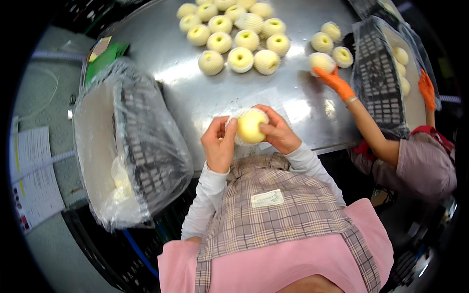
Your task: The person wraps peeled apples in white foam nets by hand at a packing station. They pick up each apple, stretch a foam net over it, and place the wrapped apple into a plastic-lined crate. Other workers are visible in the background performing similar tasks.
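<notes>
A pale yellow fruit (252, 125), probably an apple, is between my two hands above the near edge of the metal table. A white foam net sleeve (232, 121) wraps its left side and rim, leaving the smooth face towards me bare. My left hand (219, 144) pinches the sleeve with thumb and fingers. From the other side, my right hand (281, 132) grips the fruit, its thumb on the bare skin. Farther back on the table stand several similar fruits (240, 58) in foam nets, grouped close together.
Left of me stands a plastic-lined black crate (154, 146) with some pale items low inside. At right, a co-worker's orange-gloved hand (335, 82) holds a netted fruit (322, 63) beside a few others. Another lined crate (379, 80) there holds fruits. Printed sheets (36, 175) lie far left.
</notes>
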{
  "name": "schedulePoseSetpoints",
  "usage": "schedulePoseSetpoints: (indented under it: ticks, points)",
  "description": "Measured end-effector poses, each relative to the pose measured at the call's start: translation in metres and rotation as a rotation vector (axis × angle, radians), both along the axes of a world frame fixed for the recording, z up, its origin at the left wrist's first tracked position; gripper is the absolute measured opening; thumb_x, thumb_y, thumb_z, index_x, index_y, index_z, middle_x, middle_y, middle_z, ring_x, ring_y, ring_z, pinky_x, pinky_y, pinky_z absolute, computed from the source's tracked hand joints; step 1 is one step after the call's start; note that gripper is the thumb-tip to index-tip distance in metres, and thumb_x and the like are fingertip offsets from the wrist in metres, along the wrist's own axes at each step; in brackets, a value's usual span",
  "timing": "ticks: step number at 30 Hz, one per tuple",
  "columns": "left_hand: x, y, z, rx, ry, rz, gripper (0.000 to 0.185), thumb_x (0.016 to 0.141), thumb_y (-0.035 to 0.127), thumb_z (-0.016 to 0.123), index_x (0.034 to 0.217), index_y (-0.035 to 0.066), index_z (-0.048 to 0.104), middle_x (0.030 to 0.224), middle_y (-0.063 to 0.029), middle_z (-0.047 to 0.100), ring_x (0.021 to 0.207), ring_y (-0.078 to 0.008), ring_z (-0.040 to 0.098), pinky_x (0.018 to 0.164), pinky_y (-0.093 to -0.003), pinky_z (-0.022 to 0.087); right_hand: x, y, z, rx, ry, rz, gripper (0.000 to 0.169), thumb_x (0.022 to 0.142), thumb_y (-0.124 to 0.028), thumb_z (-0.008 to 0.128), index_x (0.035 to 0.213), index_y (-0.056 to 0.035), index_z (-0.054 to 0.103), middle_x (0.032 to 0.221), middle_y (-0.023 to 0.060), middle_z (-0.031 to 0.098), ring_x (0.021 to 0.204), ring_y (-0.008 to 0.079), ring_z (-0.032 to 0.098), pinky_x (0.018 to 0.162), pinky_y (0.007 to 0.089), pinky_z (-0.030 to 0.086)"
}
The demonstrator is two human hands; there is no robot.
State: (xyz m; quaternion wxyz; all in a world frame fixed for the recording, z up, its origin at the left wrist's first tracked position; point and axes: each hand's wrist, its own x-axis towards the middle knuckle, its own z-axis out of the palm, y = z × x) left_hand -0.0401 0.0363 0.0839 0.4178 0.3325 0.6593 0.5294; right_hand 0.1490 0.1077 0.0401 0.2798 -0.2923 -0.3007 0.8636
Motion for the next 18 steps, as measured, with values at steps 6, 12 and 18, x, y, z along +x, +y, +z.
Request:
schedulePoseSetpoints:
  ticks: [6,12,18]
  points:
    - [-0.003,0.016,-0.038,0.088,0.234,-0.1,0.034,0.099,0.019,0.069,0.129,0.004,0.064,0.113,-0.0068,0.063,0.077,-0.0129,0.065,0.064,-0.0257,0.054,-0.025,0.017,-0.02,0.425,-0.34,-0.154,0.048,0.091,-0.015,0.075,0.136,-0.0084,0.059,0.131,0.0091,0.063,0.12,0.021,0.062,0.102,0.0351,0.051]
    - [-0.028,0.055,-0.093,-0.094,-0.071,-0.167,0.057,0.094,0.007,0.07,0.147,0.003,0.049,0.142,-0.0123,0.053,0.084,-0.017,0.068,0.065,-0.0261,0.057,-0.06,0.052,-0.063,0.795,-0.662,-0.233,0.047,0.089,-0.012,0.072,0.136,-0.0096,0.064,0.136,0.0141,0.063,0.125,0.0311,0.061,0.107,0.04,0.048]
    - [-0.064,0.111,-0.145,-0.237,-0.22,-0.034,0.063,0.094,0.008,0.068,0.152,0.013,0.042,0.133,-0.0113,0.06,0.075,-0.0191,0.072,0.063,-0.03,0.06,-0.114,0.101,-0.109,0.78,-0.783,-0.268,0.046,0.087,-0.014,0.07,0.132,-0.0083,0.065,0.132,0.0193,0.064,0.123,0.0371,0.06,0.106,0.044,0.048]
